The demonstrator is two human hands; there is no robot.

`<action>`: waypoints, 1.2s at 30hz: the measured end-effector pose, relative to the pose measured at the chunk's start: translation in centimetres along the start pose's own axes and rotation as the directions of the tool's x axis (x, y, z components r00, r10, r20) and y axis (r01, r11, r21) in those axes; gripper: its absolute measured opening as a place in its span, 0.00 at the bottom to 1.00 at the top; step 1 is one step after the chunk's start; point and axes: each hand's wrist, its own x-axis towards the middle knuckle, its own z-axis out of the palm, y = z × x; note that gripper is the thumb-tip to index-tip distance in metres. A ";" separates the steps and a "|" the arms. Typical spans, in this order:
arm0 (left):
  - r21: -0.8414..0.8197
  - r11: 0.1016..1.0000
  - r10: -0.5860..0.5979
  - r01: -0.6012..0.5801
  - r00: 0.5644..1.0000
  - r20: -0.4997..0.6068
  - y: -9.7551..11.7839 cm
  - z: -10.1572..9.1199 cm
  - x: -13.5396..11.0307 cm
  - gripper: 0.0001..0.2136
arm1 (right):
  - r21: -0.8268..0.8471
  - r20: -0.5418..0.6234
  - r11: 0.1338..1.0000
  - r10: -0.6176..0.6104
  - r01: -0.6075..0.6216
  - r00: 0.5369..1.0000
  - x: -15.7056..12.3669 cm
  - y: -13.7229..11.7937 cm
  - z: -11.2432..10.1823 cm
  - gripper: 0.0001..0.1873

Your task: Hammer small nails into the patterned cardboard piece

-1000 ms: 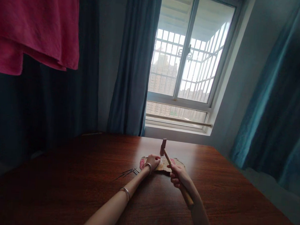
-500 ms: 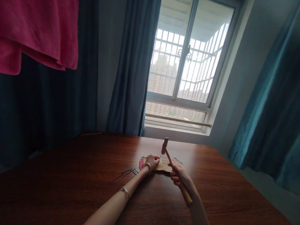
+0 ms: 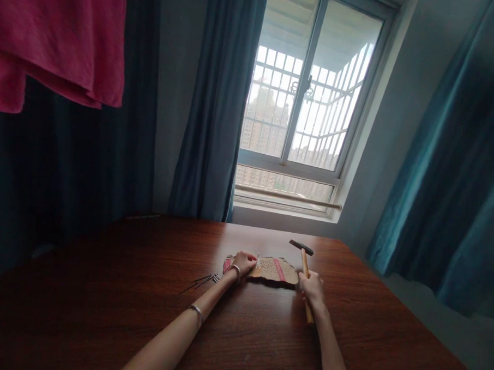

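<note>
My right hand (image 3: 313,289) is wrapped round the wooden handle of a hammer (image 3: 305,259). The hammer's dark head is raised to the right of a worn, flat tan piece (image 3: 271,269) with a dotted surface and a pink band, perhaps cardboard. On that piece, a thin nail (image 3: 257,257) stands upright between the thumb and fingers of my left hand (image 3: 244,262). My left hand rests over the piece's left part and hides some of it. Left of my wrist lie several loose nails (image 3: 204,281), some long and dark, others shorter and silvery.
All this lies on a large reddish-brown wooden table (image 3: 240,337). Behind its far edge are a barred window (image 3: 303,111) and blue curtains (image 3: 205,107). A pink cloth (image 3: 60,40) hangs at the upper left.
My right hand has swung the hammer to the right and turned its head sideways, uncovering the pink band. My left hand still holds the nail. The whole view has shifted slightly.
</note>
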 end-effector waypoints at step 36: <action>0.109 0.993 -0.063 0.049 0.990 0.130 -0.4 -0.6 1.2 0.24 | -0.485 -0.034 0.874 0.005 -0.020 0.999 -1.7 -2.1 0.7 0.17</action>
